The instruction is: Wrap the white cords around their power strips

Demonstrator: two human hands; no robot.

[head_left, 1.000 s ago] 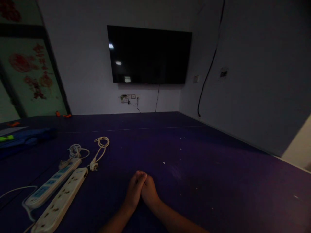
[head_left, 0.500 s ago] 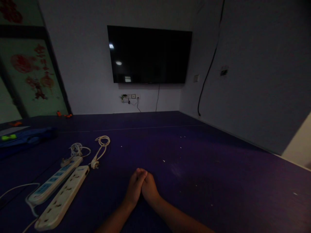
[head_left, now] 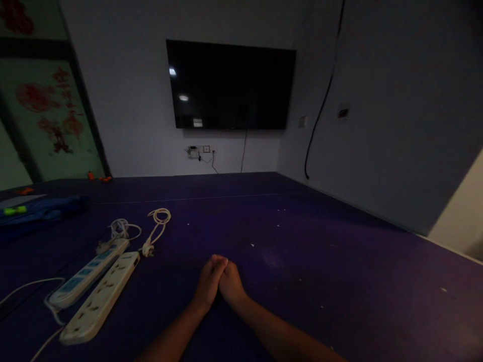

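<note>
My left hand (head_left: 209, 284) and my right hand (head_left: 231, 284) rest pressed together on the dark purple table (head_left: 320, 251), fingers closed against each other, with nothing seen between them. To their left lie two power strips side by side: a white one (head_left: 100, 303) nearest my hands and one with blue sockets (head_left: 89, 272) beyond it. Their coiled white cords (head_left: 156, 226) lie at the far ends. Neither hand touches the strips.
A black wall-mounted screen (head_left: 231, 86) hangs ahead above wall sockets (head_left: 199, 151). A black cable (head_left: 320, 100) runs down the right wall. A blue object with a green piece (head_left: 33, 211) lies at the far left of the table. The room is dim.
My clasped hands stay together and still. The view has shifted slightly, so the hands and power strips sit a little higher in the picture.
</note>
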